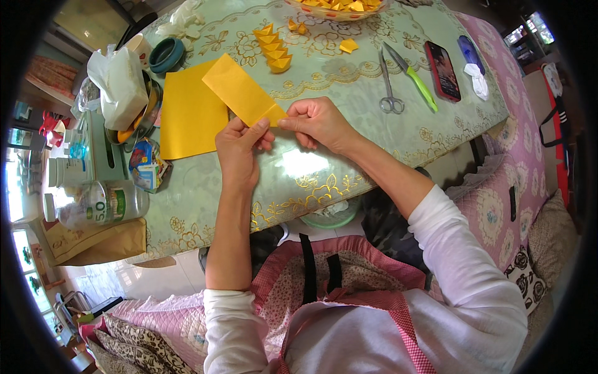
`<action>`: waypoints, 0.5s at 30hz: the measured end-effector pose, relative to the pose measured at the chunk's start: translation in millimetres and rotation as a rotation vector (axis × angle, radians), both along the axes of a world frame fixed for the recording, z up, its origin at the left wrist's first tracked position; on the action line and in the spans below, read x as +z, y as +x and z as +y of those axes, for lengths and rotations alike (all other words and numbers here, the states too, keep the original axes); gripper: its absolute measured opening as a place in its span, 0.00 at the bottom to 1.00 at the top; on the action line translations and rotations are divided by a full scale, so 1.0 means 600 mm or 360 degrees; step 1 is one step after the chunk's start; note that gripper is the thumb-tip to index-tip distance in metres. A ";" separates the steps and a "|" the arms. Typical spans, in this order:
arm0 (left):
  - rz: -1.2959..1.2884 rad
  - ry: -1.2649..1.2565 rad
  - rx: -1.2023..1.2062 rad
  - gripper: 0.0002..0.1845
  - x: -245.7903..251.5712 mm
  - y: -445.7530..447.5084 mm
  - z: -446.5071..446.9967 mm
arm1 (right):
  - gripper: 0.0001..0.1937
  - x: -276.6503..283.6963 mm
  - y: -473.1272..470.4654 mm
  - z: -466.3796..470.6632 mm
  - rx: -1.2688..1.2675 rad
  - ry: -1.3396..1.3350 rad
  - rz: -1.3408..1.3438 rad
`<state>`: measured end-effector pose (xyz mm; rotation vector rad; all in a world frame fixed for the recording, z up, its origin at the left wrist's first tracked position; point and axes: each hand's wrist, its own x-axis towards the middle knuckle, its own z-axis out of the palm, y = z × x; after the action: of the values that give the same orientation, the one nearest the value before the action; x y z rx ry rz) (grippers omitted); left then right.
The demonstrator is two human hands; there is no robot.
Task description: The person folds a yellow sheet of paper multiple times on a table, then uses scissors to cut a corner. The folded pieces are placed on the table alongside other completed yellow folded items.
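Both hands hold a strip of yellow paper above the table, tilted with its far end up to the left. My left hand pinches its near edge between thumb and fingers. At the near right corner my right hand grips it with thumb and forefinger, close to a crease. Behind the left hand lies a stack of yellow paper sheets, partly covered by the strip. Further off stands a row of nested folded yellow paper pieces, and a single folded piece lies to their right.
A glass bowl of folded yellow pieces stands at the back. Scissors, a green-handled knife and a phone lie to the right. Leftward are a tissue pack, a blue-green bowl and a clear plastic jar.
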<state>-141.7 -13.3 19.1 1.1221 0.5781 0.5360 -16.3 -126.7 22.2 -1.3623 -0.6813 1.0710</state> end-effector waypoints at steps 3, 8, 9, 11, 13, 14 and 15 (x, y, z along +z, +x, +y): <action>-0.0043 -0.0051 0.0028 0.05 -0.001 -0.002 0.003 | 0.13 0.002 0.003 -0.002 0.0004 -0.0005 -0.0025; -0.0113 -0.0085 -0.0073 0.06 -0.001 0.001 -0.005 | 0.11 0.001 -0.004 0.004 -0.0071 0.0190 0.0148; -0.0120 -0.0095 -0.0110 0.06 -0.001 0.002 -0.009 | 0.11 0.000 -0.007 0.006 -0.0071 0.0249 0.0120; -0.0094 -0.0066 -0.0139 0.06 -0.002 0.004 -0.014 | 0.10 -0.001 -0.008 0.002 -0.0035 0.0292 0.0127; -0.0073 -0.0053 -0.0154 0.06 -0.002 0.005 -0.016 | 0.09 -0.001 -0.007 0.000 -0.0007 0.0304 0.0139; -0.0064 -0.0054 -0.0155 0.06 -0.002 0.005 -0.017 | 0.08 -0.002 -0.005 0.000 0.0005 0.0307 0.0159; -0.0050 -0.0049 -0.0151 0.06 -0.002 0.005 -0.016 | 0.08 -0.002 -0.005 0.000 0.0009 0.0295 0.0176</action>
<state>-138.8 -23.1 18.1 1.1042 0.5019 0.4608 -19.0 -126.5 20.7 -1.1347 -0.6854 1.0525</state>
